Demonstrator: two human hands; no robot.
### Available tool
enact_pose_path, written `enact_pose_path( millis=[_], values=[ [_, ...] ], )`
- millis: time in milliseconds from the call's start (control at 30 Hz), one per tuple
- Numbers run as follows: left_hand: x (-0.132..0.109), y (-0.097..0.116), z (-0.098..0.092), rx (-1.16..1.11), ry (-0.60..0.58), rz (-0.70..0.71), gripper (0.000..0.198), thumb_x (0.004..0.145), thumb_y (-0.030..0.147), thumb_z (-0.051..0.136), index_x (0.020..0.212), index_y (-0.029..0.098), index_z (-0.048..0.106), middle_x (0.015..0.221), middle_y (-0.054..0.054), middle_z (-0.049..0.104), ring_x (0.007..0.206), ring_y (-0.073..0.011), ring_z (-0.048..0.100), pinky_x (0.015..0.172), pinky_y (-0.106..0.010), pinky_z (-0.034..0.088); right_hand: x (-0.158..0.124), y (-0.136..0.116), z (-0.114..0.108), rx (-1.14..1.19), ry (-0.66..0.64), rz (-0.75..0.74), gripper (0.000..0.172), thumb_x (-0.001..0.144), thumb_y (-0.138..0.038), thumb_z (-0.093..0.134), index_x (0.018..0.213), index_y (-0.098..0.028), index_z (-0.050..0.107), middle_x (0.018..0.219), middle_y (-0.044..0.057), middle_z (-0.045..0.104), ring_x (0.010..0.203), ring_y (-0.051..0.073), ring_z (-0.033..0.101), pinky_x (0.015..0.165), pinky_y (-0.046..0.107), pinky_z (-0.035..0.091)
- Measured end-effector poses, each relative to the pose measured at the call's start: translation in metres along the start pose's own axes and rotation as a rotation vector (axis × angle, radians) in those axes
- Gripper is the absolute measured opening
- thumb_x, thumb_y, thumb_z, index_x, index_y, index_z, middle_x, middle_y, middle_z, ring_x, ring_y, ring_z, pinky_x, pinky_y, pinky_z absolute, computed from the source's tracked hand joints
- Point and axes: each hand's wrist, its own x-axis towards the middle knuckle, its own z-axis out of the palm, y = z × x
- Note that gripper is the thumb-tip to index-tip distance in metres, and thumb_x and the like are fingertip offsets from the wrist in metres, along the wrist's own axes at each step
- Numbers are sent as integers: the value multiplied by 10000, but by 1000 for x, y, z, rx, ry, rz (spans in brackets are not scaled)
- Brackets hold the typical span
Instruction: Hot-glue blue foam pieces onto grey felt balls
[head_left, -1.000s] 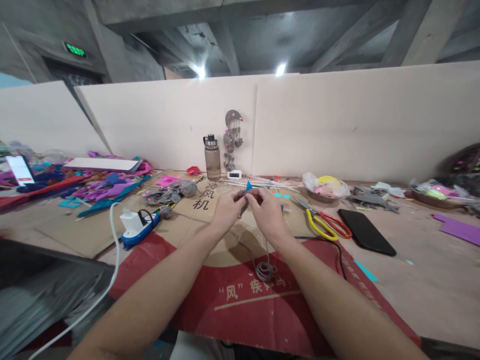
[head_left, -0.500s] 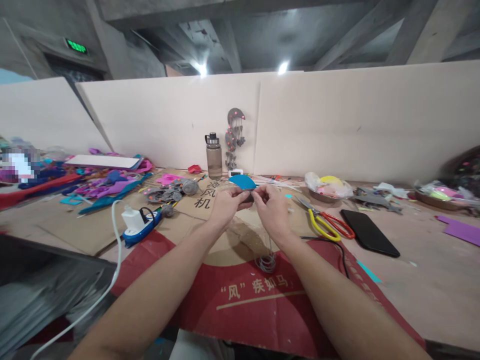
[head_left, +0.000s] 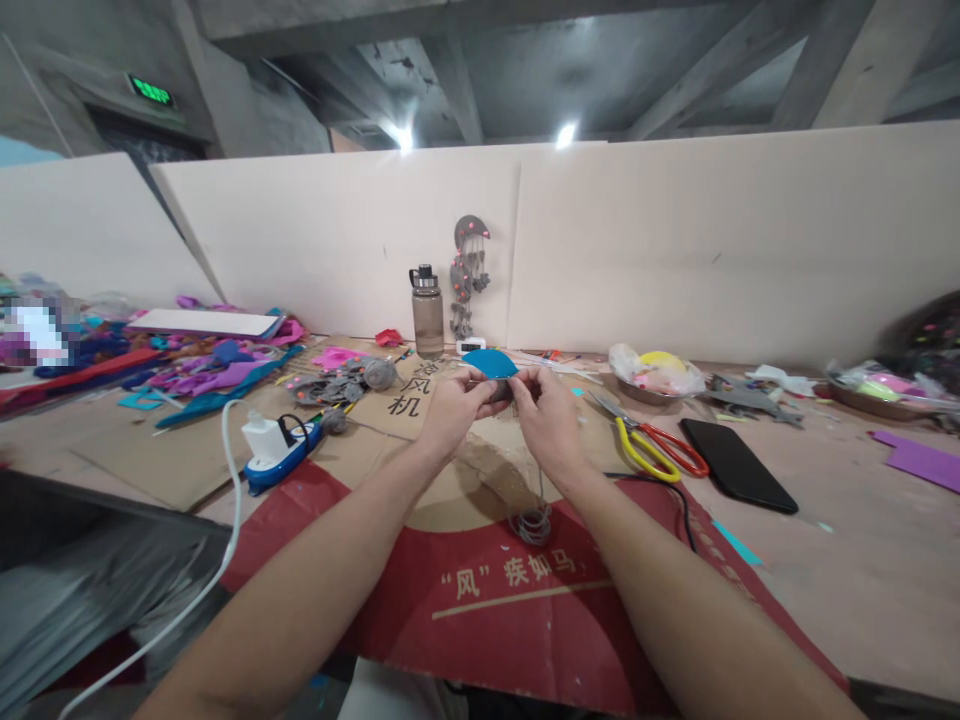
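Observation:
My left hand [head_left: 450, 412] and my right hand [head_left: 546, 418] meet in front of me above the cardboard, fingers pinched together. Between the fingertips they hold a small blue rounded piece [head_left: 489, 362], which sticks up above the thumbs. A thin grey string runs down from under my right hand to a small coil [head_left: 531, 522] lying on the red printed cardboard [head_left: 480, 610]. The part of the piece inside the fingers is hidden.
Yellow and red scissors [head_left: 646, 448] and a black phone [head_left: 736, 465] lie to the right. A blue and white glue gun [head_left: 276, 446] with a white cable sits left. A water bottle [head_left: 427, 312] and a grey hanging craft [head_left: 468, 272] stand by the white wall; coloured scraps [head_left: 202, 370] pile at left.
The blue piece has turned from edge-on to show its broad rounded face, and both hands have lifted it slightly. The grey coil has shifted a little.

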Motion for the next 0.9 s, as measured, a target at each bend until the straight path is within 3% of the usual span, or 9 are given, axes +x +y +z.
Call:
enact_pose_path(
  millis=[367, 600, 900],
  values=[
    [-2, 7, 0, 31, 45, 6, 208, 690, 218, 676, 705, 141, 483, 683, 2, 586, 660, -106, 610, 764, -371, 570, 0, -2, -3, -50, 6, -63, 80, 829, -257, 470, 783, -197, 498, 753, 24, 554, 706, 157, 484, 685, 294, 373],
    [-4, 11, 3, 19, 90, -3, 212, 672, 217, 675, 692, 145, 476, 675, 7, 565, 680, -119, 623, 744, -358, 577, 1, -2, -5, -16, 47, -51, 88, 837, -272, 475, 875, -192, 482, 807, 27, 539, 725, 153, 497, 692, 290, 388],
    [-5, 12, 3, 43, 64, -7, 225, 663, 250, 686, 664, 147, 486, 662, 11, 551, 664, -106, 602, 753, -352, 574, 3, -3, -7, -32, 28, -84, 112, 841, -250, 459, 839, -191, 554, 824, 45, 582, 759, 173, 509, 723, 308, 390]
  ],
)
